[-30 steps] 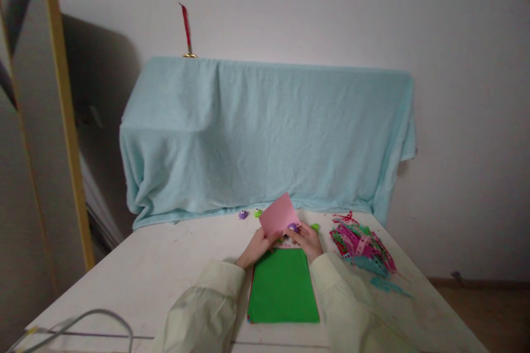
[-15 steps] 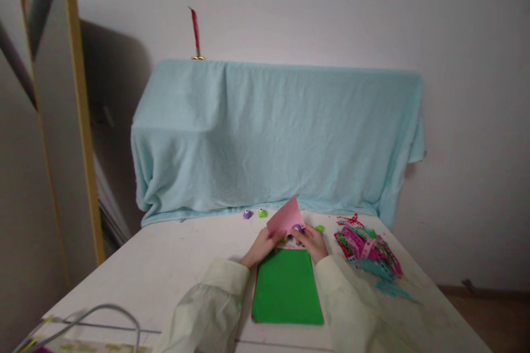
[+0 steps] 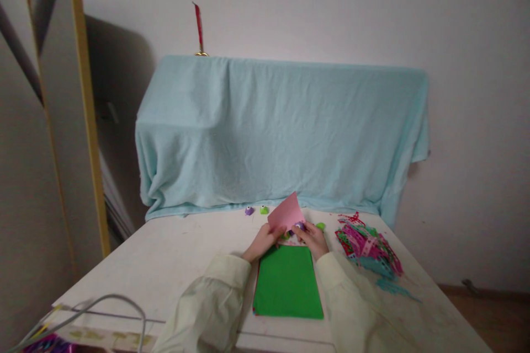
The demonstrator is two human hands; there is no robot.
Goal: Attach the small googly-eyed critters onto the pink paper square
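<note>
A sheet of pink paper (image 3: 287,212) is tilted up over the far end of the green sheets. My left hand (image 3: 266,240) pinches its lower left edge. At its lower right corner my right hand (image 3: 312,238) is closed on a small purple eyed piece (image 3: 300,226), which meets the paper; whether it grips the paper cannot be made out. A small green piece (image 3: 286,235) shows between my hands, partly hidden. Beyond my right fingers lies another green piece (image 3: 321,226). Below my hands lies a stack with a green sheet (image 3: 287,282) on top.
A purple eyed piece (image 3: 249,210) and a green one (image 3: 264,209) stand at the table's back. Colourful perforated strips (image 3: 368,245) lie heaped on the right. A grey cable (image 3: 103,297) loops at the front left. Behind the table (image 3: 199,242) hangs a light blue cloth (image 3: 281,127).
The view has shifted slightly, so the whole scene sits a little differently. Both hands keep about the same hold on the paper and the purple piece.
</note>
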